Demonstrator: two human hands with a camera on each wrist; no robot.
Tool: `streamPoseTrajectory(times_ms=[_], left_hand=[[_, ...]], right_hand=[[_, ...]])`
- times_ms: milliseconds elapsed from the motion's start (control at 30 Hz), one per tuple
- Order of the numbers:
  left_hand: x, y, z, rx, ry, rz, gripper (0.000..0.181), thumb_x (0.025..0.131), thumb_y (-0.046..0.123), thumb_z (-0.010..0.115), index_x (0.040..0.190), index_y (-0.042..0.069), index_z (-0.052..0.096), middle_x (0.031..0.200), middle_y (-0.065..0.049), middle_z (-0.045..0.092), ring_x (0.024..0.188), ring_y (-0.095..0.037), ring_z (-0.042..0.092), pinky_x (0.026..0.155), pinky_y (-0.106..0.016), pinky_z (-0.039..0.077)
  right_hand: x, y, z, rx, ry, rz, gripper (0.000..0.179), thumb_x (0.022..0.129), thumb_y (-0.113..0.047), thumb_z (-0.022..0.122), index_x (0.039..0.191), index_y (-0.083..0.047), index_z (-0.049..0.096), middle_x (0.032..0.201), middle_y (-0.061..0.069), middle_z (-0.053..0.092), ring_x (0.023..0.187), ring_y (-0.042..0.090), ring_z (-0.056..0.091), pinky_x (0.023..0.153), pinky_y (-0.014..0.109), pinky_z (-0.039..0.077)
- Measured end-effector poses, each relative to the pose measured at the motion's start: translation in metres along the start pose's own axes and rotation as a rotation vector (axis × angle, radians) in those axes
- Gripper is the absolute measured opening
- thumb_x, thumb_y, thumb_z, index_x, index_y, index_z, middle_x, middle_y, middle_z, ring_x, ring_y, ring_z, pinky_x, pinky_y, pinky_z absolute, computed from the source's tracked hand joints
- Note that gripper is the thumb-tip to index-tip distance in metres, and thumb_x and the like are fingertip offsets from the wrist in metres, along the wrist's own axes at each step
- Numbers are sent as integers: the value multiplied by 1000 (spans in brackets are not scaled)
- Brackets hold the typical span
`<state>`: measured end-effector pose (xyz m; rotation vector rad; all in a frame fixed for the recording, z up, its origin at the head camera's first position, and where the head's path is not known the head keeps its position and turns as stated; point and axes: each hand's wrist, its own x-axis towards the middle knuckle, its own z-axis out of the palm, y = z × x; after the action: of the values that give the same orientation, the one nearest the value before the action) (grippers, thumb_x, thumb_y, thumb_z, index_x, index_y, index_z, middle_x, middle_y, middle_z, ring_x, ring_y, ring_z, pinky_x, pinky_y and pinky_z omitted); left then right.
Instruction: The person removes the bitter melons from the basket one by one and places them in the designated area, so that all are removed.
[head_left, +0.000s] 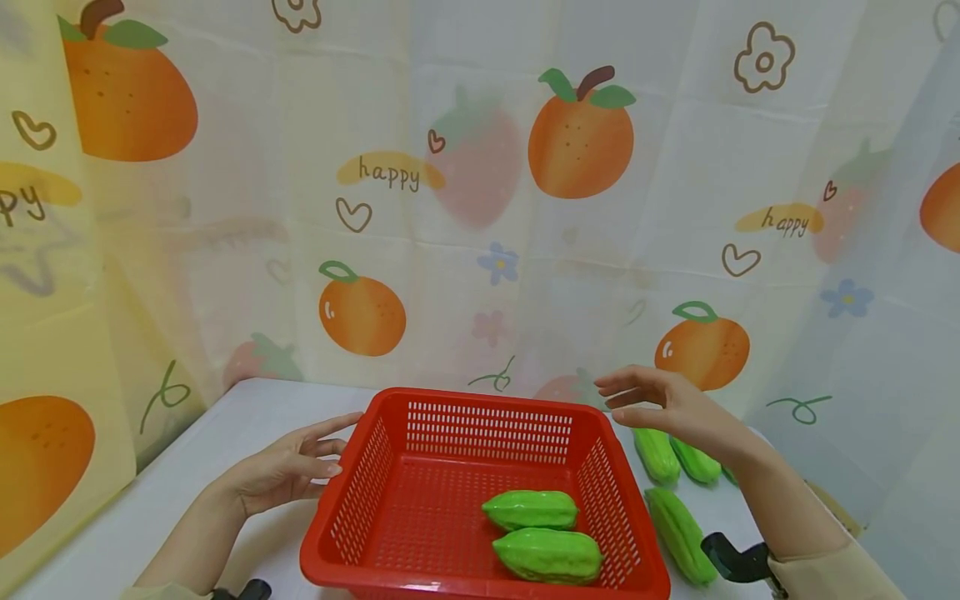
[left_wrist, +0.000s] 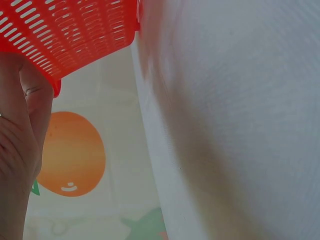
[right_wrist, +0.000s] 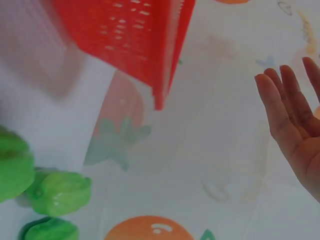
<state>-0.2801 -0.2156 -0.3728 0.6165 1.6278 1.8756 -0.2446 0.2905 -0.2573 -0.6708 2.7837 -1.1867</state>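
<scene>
A red plastic basket (head_left: 465, 475) with slotted walls stands on the table in the head view. Two ridged green fruits, which look like star fruit (head_left: 547, 555), lie side by side in its right half. My left hand (head_left: 281, 471) is at the basket's left wall, fingers extended along its outer side; in the left wrist view, the fingers (left_wrist: 37, 95) reach up to the slotted wall. Raised by the far right corner of the basket, my right hand (head_left: 667, 404) has loosely extended fingers and holds nothing. Its fingers (right_wrist: 292, 95) are apart from the basket in the right wrist view.
Several more green fruits (head_left: 681, 533) lie on the white-covered table (head_left: 273, 408) to the right of the basket, partly hidden by my right forearm. A curtain (head_left: 465, 250) printed with oranges, hearts and flowers hangs behind the table.
</scene>
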Motion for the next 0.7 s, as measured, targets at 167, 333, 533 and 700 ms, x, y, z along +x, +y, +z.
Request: streamPoseTrajectory(times_ms=[167,333,533,700], left_hand=[[0,0,0,-10,-12,7,71,96,7,53,158,16,19,113,2,65,99,-11,69,90,-36,59],[0,0,-1,-13,-19,4,70,96,5,53,157,18,21,113,3,65,99,-11,69,91,-36,59],[0,-1,-2,-10,-34,18,69,97,6,52,157,18,21,114,2,64,99,-11,69,90,-36,59],[0,-1,-2,-6,-16,8,69,97,7,53,157,18,21,114,3,64,99,-11,69,90,-36,59]], right_hand=[[16,-12,5,14,-21,-33,39,96,-30,63,134,-25,56,136,8,60,123,30,60,93,37,55],[34,-19,14,58,-75,-45,41,95,-32,62,136,-27,54,139,7,58,125,28,59,97,39,54],[58,-28,28,145,-120,-35,43,94,-30,65,136,-26,54,141,7,56,126,29,59,101,48,53],[79,-26,44,198,-163,2,43,94,-26,65,136,-20,55,141,11,55,125,32,59,99,48,55]])
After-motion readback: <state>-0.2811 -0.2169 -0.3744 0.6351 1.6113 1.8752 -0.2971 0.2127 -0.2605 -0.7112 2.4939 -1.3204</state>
